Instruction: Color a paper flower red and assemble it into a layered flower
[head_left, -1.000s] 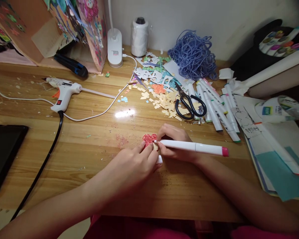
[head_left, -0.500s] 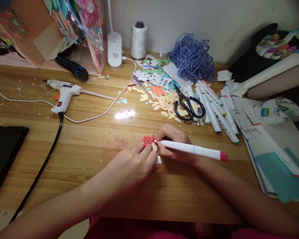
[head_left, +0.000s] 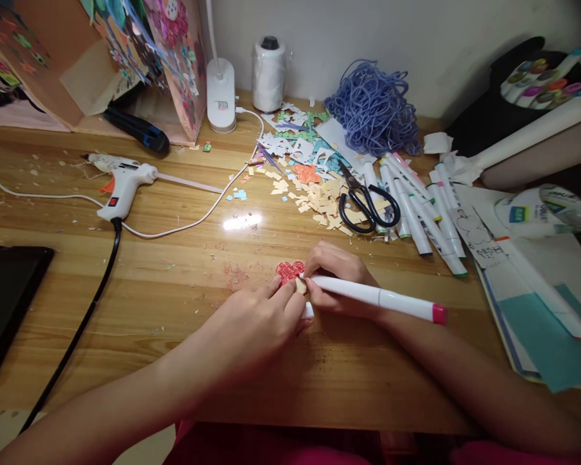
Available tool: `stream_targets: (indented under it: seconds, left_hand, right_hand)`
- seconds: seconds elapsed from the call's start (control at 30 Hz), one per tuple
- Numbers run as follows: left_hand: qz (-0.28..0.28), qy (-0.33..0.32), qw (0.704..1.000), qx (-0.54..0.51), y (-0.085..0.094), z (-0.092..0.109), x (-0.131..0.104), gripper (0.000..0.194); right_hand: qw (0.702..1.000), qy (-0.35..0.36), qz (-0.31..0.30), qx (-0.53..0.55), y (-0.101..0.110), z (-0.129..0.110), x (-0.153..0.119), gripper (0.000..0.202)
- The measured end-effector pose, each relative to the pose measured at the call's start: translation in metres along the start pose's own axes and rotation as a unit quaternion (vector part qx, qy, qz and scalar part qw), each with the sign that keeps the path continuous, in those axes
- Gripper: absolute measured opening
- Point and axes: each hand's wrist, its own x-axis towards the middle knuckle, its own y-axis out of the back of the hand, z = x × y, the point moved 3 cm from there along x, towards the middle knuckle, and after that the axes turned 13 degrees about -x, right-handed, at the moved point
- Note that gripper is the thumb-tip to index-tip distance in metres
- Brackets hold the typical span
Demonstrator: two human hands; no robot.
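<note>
My right hand (head_left: 336, 274) is closed round a white marker (head_left: 377, 292), its pink-red end pointing right and its tip at the edge of a small paper cutout (head_left: 287, 271). The cutout has rounded lobes like a flower; most of it is coloured red, with a pale part near the marker tip. The bent fingers of my left hand (head_left: 264, 316) pin it against the wooden table, covering its lower left. A short white piece (head_left: 308, 311), perhaps a marker cap, sticks out from under my left hand; the rest of it is hidden.
Black-handled scissors (head_left: 368, 203) lie beyond my hands among paper scraps (head_left: 314, 194), beside several markers (head_left: 416, 213). A glue gun (head_left: 126, 184) with its cord and a black phone-like device (head_left: 12, 303) lie left. Blue cord (head_left: 375, 110) is heaped at the back; tape (head_left: 545, 210) sits right.
The rear end of the marker has dipped slightly, with its tip still at the cutout. My left hand stays almost in place. The camera view has shifted a little.
</note>
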Motion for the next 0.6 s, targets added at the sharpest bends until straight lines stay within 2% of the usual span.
stream_targets:
  seconds: [0.27, 0.43, 0.6]
  left_hand:
    - [0.006, -0.008, 1.000, 0.000, -0.0016, -0.0006, -0.0011, 0.024]
    - [-0.006, -0.001, 1.000, -0.003, -0.0020, -0.0004, 0.0004, 0.027]
    - [-0.009, -0.001, 1.000, -0.006, -0.0005, 0.0002, 0.0006, 0.026]
  right_hand:
    - [1.000, 0.010, -0.001, -0.004, 0.0000, -0.0011, 0.0008, 0.016]
    - [1.000, -0.007, 0.001, -0.006, 0.0020, -0.0006, 0.0032, 0.012]
    - [0.999, -0.024, -0.022, 0.005, 0.0029, 0.0009, 0.0049, 0.011]
